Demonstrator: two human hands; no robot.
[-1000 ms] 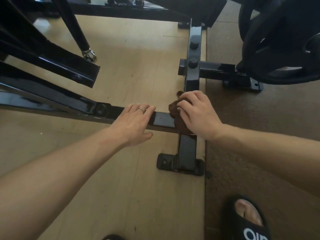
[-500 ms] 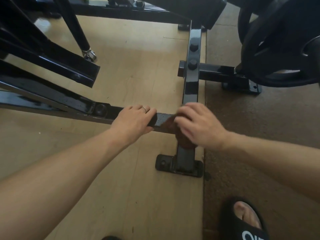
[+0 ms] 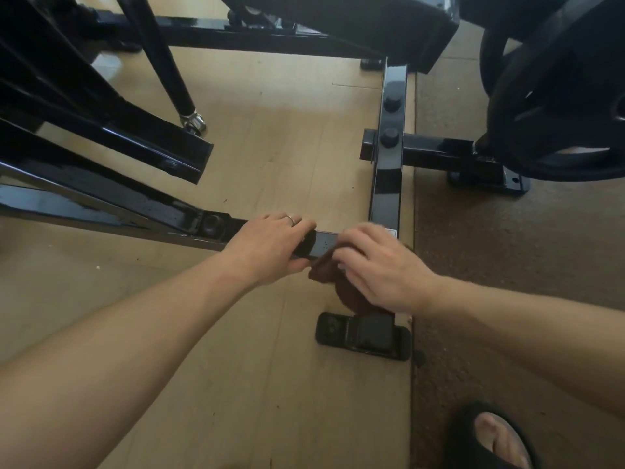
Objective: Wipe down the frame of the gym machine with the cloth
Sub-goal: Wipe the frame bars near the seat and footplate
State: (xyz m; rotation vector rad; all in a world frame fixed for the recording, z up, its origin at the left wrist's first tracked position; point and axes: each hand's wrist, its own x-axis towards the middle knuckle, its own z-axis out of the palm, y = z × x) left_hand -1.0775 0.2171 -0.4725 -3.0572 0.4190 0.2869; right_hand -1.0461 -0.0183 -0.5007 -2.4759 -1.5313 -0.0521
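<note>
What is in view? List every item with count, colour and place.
frame bar: one, black, low across the middle, gripped by one hand
upright bar: one, black, running away from the joint
foot plate: one, black, on the floor below the joint
cloth: one, brown, at the joint
weight plate: one, black, upper right
wooden floor: tan, left and centre
mat: brown, right
sandal: one, black, bottom right
left hand: grips the frame bar
right hand: holds the cloth
</note>
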